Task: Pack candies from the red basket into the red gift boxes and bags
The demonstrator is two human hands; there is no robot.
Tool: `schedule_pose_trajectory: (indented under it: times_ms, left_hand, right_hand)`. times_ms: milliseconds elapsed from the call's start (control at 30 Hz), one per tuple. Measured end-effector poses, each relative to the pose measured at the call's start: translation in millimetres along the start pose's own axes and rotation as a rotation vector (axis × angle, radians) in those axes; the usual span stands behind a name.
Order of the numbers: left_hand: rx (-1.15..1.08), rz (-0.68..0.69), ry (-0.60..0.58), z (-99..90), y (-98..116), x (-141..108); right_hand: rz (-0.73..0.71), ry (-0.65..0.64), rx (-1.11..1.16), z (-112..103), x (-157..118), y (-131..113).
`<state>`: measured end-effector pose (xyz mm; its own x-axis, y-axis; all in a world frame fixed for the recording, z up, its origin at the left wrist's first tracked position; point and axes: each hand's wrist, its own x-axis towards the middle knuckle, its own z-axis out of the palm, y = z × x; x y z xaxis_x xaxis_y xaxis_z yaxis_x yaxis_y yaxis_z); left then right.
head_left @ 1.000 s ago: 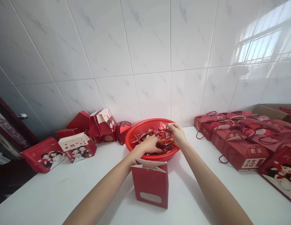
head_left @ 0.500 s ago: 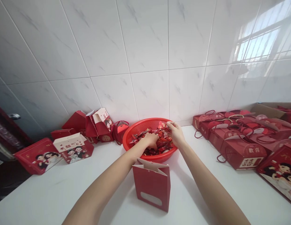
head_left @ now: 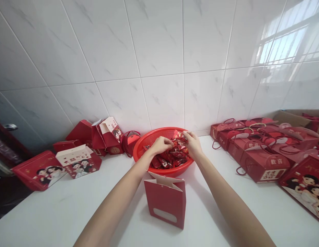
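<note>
A red plastic basket (head_left: 141,151) holds a heap of shiny red wrapped candies (head_left: 166,157). Over the heap, my left hand (head_left: 161,145) has its fingers pinched together; whatever lies between them is too small to make out. At the basket's right rim, my right hand (head_left: 192,143) is closed with a red candy packet (head_left: 178,133) at its fingertips. In front of the basket stands an upright red paper gift box (head_left: 164,200), its top unfolded and a pale oval window low on the side facing me.
On the right sit several closed red gift boxes (head_left: 267,166) with cord handles, beside a cardboard box (head_left: 293,115). Several unclosed boxes (head_left: 79,163) lean together on the left. A tiled wall (head_left: 162,99) rises behind the white table (head_left: 103,212).
My left hand has lifted slightly out of the candies, its fingers now in sight. My right hand stays at the right rim, and the candy packet shows more clearly at its fingertips.
</note>
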<state>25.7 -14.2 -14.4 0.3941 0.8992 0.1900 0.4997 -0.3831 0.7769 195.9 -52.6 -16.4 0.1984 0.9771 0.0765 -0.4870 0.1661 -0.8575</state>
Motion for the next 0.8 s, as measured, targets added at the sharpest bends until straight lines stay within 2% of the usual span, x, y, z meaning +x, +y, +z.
schedule_pose_trajectory:
  times_ms: [200, 400, 600, 800]
  left_hand:
    - [-0.105, 0.007, 0.178, -2.3, 10, -2]
    - [-0.234, 0.111, 0.257, -2.2, 15, -3]
    - [-0.246, 0.14, 0.319, -1.8, 16, -3]
    - [-0.157, 0.122, 0.397, -1.6, 12, -1]
  right_hand:
    - [-0.009, 0.003, 0.002, -2, 2, 2]
    - [-0.002, 0.016, 0.002, -2, 1, 1]
    - [-0.005, 0.01, -0.003, -1, -2, 0]
    - [-0.012, 0.015, 0.004, -1, -1, 0]
